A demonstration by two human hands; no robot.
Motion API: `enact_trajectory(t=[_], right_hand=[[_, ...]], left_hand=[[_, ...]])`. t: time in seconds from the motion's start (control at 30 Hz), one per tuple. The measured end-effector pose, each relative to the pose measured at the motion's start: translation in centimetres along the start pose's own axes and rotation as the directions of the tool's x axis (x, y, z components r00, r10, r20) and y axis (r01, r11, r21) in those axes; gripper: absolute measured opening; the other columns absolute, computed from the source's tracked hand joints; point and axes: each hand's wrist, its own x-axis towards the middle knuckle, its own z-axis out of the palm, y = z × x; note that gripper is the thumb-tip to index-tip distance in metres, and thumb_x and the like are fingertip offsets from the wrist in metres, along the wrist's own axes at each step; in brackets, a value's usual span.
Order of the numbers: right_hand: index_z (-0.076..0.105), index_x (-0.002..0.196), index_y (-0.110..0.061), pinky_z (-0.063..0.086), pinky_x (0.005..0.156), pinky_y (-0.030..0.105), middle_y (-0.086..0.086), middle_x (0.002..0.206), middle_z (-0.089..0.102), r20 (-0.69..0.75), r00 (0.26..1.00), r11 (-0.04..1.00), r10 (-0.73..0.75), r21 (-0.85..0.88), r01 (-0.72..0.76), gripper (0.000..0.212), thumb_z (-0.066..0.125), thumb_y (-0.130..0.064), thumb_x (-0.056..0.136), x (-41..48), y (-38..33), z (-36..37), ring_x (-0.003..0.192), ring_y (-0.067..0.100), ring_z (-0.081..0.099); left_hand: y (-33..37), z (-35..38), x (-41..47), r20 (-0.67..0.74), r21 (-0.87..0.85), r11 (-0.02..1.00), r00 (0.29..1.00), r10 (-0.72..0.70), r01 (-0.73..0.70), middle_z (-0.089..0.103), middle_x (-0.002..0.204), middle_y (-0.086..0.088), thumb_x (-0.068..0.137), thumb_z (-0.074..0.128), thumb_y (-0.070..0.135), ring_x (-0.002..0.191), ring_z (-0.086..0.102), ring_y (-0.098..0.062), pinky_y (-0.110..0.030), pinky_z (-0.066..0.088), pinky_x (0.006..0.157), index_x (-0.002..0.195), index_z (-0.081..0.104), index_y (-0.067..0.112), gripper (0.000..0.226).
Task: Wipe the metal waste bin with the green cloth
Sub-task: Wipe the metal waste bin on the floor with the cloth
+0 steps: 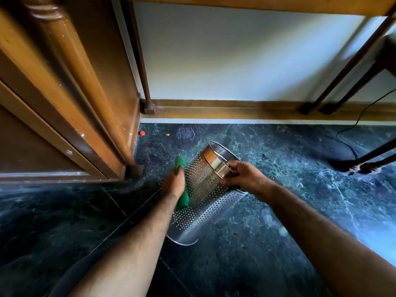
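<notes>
Over the dark marble floor (257,243) I see the perforated, shiny metal waste bin (205,189) tilted; right hand (242,179) clamps its rim, left hand (173,183) presses the green cloth (182,199) against its side.

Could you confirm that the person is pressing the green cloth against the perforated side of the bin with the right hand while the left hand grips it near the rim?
Not quite: the hands are swapped. In the head view the left hand presses the green cloth against the perforated side of the bin, while the right hand grips it near the rim.
</notes>
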Motion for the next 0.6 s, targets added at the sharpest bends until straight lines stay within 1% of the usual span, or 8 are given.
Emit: enact_trajectory(t=[0.07, 0.13, 0.23, 0.33, 0.4, 0.47, 0.57, 0.6], right_hand=[[0.075, 0.085, -0.026, 0.058, 0.062, 0.022, 0.001, 0.084, 0.08, 0.005, 1.0, 1.0, -0.018, -0.018, 0.018, 0.034, 0.073, 0.008, 0.08, 0.5, -0.1, 0.4, 0.077, 0.015, 0.076], [0.076, 0.084, -0.031, 0.061, 0.069, 0.029, 0.002, 0.088, 0.08, -0.004, 0.999, 0.997, -0.04, -0.062, 0.039, 0.037, 0.075, 0.006, 0.08, 1.1, -0.2, 0.6, 0.083, 0.02, 0.076], [0.075, 0.086, -0.029, 0.063, 0.073, 0.033, -0.001, 0.087, 0.08, -0.028, 0.997, 0.988, -0.068, -0.143, 0.063, 0.036, 0.076, 0.006, 0.078, 2.1, -0.3, 0.4, 0.082, 0.016, 0.075], [0.073, 0.101, -0.02, 0.062, 0.082, 0.045, 0.006, 0.094, 0.08, -0.079, 0.992, 0.954, -0.103, -0.291, 0.076, 0.034, 0.08, 0.002, 0.075, 3.1, -0.5, 0.4, 0.088, 0.022, 0.076], [0.073, 0.106, -0.02, 0.061, 0.084, 0.047, 0.004, 0.094, 0.08, -0.096, 0.985, 0.909, -0.14, -0.408, 0.089, 0.038, 0.082, -0.004, 0.074, 3.6, -0.8, 0.3, 0.088, 0.021, 0.076], [0.072, 0.107, -0.025, 0.061, 0.083, 0.043, -0.001, 0.091, 0.08, -0.106, 0.98, 0.859, -0.171, -0.503, 0.096, 0.037, 0.084, -0.014, 0.074, 3.8, -1.1, 0.3, 0.085, 0.015, 0.076], [0.068, 0.104, -0.036, 0.059, 0.075, 0.033, -0.01, 0.089, 0.078, -0.093, 0.973, 0.723, -0.211, -0.685, 0.091, 0.031, 0.08, -0.03, 0.076, 4.0, -1.3, 0.4, 0.082, 0.011, 0.072], [0.067, 0.103, -0.038, 0.057, 0.072, 0.031, -0.011, 0.088, 0.077, -0.078, 0.973, 0.674, -0.216, -0.733, 0.091, 0.028, 0.078, -0.031, 0.078, 4.0, -1.3, 0.6, 0.081, 0.012, 0.071]], left_hand=[[0.8, -0.9, 1.1, 0.059, 0.053, 0.994, 0.993, -0.1, 0.097, 0.063, 0.136, -0.026, 0.104, 0.031, 0.052, 0.124, 0.061, -0.038, -0.036, 0.047, 0.098, 0.129, 0.064, 0.0, 0.066], [2.6, -1.5, 1.5, 0.089, 0.054, 0.991, 0.988, -0.124, 0.12, 0.06, 0.141, -0.024, 0.102, 0.031, 0.058, 0.13, 0.057, -0.037, -0.038, 0.045, 0.107, 0.133, 0.062, 0.002, 0.071], [6.4, -1.5, 1.6, 0.071, -0.091, 0.996, 0.997, -0.008, 0.014, 0.069, 0.128, -0.017, 0.1, 0.041, 0.053, 0.113, 0.067, -0.032, -0.034, 0.054, 0.088, 0.13, 0.065, 0.012, 0.056], [10.5, -1.7, 0.8, -0.025, -0.253, 0.957, 0.99, 0.138, -0.14, 0.071, 0.118, -0.007, 0.095, 0.044, 0.056, 0.101, 0.068, -0.028, -0.029, 0.048, 0.075, 0.127, 0.064, 0.021, 0.052], [11.9, -2.1, 0.4, -0.055, -0.389, 0.902, 0.982, 0.18, -0.187, 0.071, 0.11, -0.005, 0.087, 0.047, 0.062, 0.091, 0.068, -0.022, -0.028, 0.048, 0.07, 0.115, 0.068, 0.023, 0.053], [12.0, -2.8, 0.3, -0.062, -0.53, 0.834, 0.988, 0.143, -0.154, 0.072, 0.101, -0.004, 0.081, 0.053, 0.064, 0.084, 0.068, -0.017, -0.028, 0.052, 0.069, 0.092, 0.069, 0.022, 0.046], [10.2, -3.4, 0.8, -0.016, -0.721, 0.692, 1.0, 0.023, -0.028, 0.074, 0.105, -0.006, 0.082, 0.061, 0.058, 0.092, 0.071, -0.023, -0.035, 0.059, 0.081, 0.092, 0.07, 0.023, 0.037], [9.4, -3.5, 0.8, -0.007, -0.756, 0.654, 1.0, -0.022, 0.009, 0.075, 0.104, -0.006, 0.083, 0.062, 0.057, 0.091, 0.071, -0.022, -0.034, 0.059, 0.079, 0.091, 0.07, 0.023, 0.035]])
